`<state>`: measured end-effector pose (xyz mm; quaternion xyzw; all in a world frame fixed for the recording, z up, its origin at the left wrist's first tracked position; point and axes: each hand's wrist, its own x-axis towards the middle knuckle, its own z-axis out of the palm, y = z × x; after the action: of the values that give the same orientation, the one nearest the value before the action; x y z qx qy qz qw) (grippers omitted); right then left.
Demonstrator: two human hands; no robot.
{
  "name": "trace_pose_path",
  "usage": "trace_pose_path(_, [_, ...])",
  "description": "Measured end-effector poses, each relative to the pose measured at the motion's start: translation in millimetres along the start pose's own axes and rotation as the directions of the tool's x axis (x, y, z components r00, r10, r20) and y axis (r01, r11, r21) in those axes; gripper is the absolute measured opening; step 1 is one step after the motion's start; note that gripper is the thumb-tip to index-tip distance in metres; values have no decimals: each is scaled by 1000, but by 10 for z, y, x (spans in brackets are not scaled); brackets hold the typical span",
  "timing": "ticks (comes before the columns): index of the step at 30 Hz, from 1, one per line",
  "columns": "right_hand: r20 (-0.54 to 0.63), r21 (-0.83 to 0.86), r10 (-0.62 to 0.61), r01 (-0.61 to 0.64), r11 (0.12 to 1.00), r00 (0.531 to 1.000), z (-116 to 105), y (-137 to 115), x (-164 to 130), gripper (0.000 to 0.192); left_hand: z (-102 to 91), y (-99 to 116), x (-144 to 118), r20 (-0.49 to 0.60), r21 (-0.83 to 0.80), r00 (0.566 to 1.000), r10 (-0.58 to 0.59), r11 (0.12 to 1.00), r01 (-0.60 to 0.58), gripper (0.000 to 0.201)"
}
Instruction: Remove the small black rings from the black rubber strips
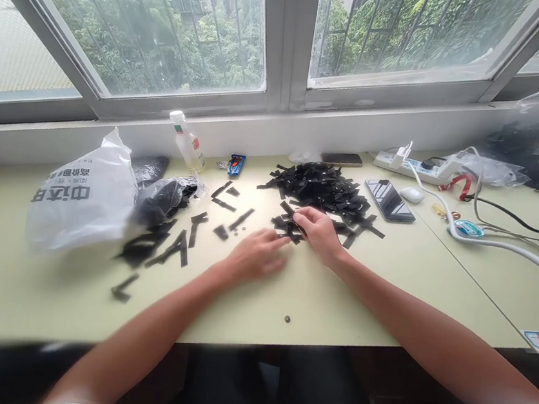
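A heap of small black strips (322, 188) lies on the pale green table (385, 293) under the window. My right hand (317, 232) rests at the heap's near edge, its fingers closed on a black strip (290, 228). My left hand (258, 257) lies palm down on the table just left of it, fingertips touching the same strip. More loose black strips (171, 249) are scattered to the left, near an open dark bag (160, 199).
A white plastic bag (82, 197) sits at the left, a small bottle (188, 142) behind it. Two phones (389, 199), a white mouse (412, 194), a power strip (419, 167) and cables (503, 241) lie at the right. A clear bag (534, 138) is at the far right.
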<state>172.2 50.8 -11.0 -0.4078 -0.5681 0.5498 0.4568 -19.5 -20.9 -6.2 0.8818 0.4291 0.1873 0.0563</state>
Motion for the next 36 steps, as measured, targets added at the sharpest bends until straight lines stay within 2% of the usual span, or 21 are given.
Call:
trace_pose_path(3, [31, -26, -18, 19, 999, 999, 22, -3, -23, 28, -13, -11, 7, 20, 36, 1000, 19, 999, -20, 31])
trace_pose_path(6, [42, -52, -25, 27, 998, 999, 33, -13, -42, 27, -9, -53, -5, 7, -48, 999, 44, 998, -43, 22])
trace_pose_path(11, [69, -82, -33, 39, 996, 997, 33, -31, -47, 27, 30, -104, -19, -39, -231, 995, -93, 970, 81, 12])
trace_pose_path(15, [92, -122, -60, 71, 990, 994, 38, -45, -62, 25, 41, -126, -18, -41, -291, 992, -121, 951, 104, 14])
trace_pose_path(22, [109, -207, -58, 79, 975, 992, 50, -63, -86, 23, 51, -153, -23, -52, -282, 990, -130, 953, 110, 11])
trace_pose_path(25, [123, -258, -80, 109, 960, 989, 58, -75, -96, 22, 38, -147, -19, -111, -341, 984, -139, 935, 94, 10])
trace_pose_path(30, [187, -325, -150, 205, 923, 971, 87, -43, -122, 19, 3, -134, -3, -264, -444, 948, -180, 895, 46, 10])
trace_pose_path(36, [287, -323, -204, 295, 899, 936, 98, 15, -150, 20, 4, -154, -1, -310, -437, 926, -214, 897, 61, 15])
